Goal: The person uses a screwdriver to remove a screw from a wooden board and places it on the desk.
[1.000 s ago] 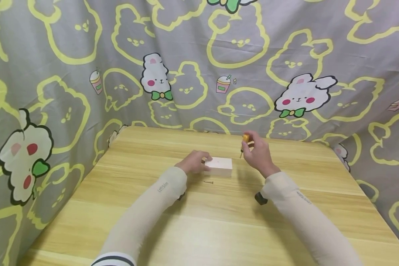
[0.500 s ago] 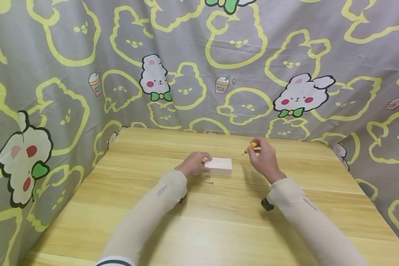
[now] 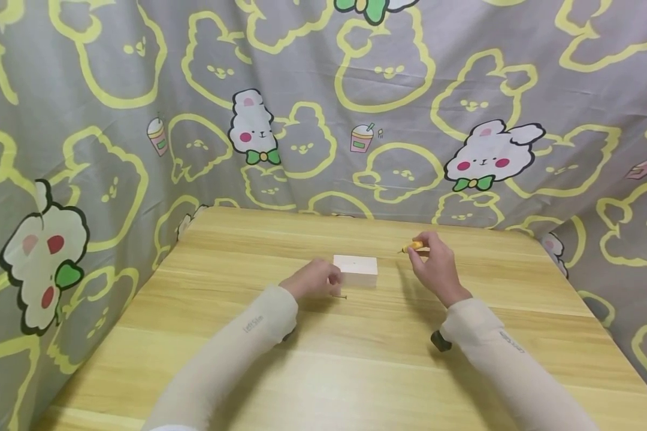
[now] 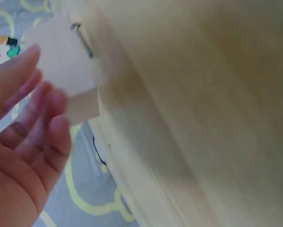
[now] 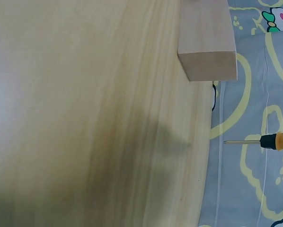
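A pale wooden block (image 3: pixel 358 269) lies on the table, with a small hole mark in its top. In front of it is a screw (image 3: pixel 342 297), whose thread shows in the left wrist view (image 4: pixel 82 41). My left hand (image 3: pixel 314 279) hovers beside the block and close to the screw; its fingers are loosely bent and hold nothing. Right of the block, my right hand (image 3: pixel 437 267) pinches a screwdriver (image 3: pixel 412 246) by its orange handle above the table. The slim shaft of the screwdriver (image 5: pixel 243 142) points left; the right wrist view does not show the hand.
The wood-grain table (image 3: pixel 345 371) reaches back to a grey patterned curtain (image 3: pixel 296 72) that hangs behind it and on both sides. Dark wrist devices sit under both sleeves, the right one (image 3: pixel 441 340) close above the tabletop.
My left hand has let go of the block and moved down toward the screw. My right hand has come lower and rightward, tipping the screwdriver from near upright to nearly level.
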The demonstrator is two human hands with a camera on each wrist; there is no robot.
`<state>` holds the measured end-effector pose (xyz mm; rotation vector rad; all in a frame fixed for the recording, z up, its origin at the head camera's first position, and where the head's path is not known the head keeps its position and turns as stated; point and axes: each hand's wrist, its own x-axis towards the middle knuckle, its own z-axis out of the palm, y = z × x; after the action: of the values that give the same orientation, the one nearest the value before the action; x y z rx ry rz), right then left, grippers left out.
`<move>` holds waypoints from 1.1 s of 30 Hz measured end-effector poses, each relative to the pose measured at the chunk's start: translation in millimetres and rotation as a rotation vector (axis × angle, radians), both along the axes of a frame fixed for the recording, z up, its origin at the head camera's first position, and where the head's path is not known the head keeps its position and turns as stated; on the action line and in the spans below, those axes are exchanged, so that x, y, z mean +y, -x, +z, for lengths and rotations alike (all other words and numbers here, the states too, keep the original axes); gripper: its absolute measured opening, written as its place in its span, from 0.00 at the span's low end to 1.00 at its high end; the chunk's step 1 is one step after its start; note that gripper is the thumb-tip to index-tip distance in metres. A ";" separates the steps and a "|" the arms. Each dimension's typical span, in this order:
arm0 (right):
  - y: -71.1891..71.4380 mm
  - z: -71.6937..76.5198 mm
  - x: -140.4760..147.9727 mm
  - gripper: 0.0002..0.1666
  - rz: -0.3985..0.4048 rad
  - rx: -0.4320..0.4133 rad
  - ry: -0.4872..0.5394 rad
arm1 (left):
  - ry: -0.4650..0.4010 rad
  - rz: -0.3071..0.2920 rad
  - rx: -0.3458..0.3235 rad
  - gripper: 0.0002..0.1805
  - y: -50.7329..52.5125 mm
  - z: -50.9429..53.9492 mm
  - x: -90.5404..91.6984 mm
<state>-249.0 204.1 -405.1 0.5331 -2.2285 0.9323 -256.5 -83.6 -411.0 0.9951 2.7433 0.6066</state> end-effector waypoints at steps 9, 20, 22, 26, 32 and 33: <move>-6.8 -6.3 4.8 0.16 0.010 0.008 0.002 | 0.130 -0.104 -0.011 0.12 -7.1 -9.4 15.3; -12.2 -15.8 9.1 0.16 -0.005 -0.016 -0.002 | 0.150 -0.023 0.017 0.10 -8.2 -12.6 18.7; -12.7 -16.1 8.8 0.16 -0.006 -0.022 0.002 | 0.150 -0.021 0.011 0.10 -8.7 -13.0 18.7; -12.9 -17.1 8.8 0.16 -0.002 -0.025 0.005 | 0.164 -0.032 0.009 0.10 -9.3 -13.5 18.7; -13.0 -18.7 9.3 0.16 -0.009 -0.020 0.005 | 0.194 -0.055 0.000 0.11 -10.0 -13.2 19.3; -13.1 -19.0 9.5 0.16 -0.012 -0.020 0.000 | 0.197 -0.056 0.003 0.11 -10.3 -12.7 19.5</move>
<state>-235.9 213.6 -424.1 0.5119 -2.2469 0.9356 -246.1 -64.0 -423.8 1.0215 2.7034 0.3192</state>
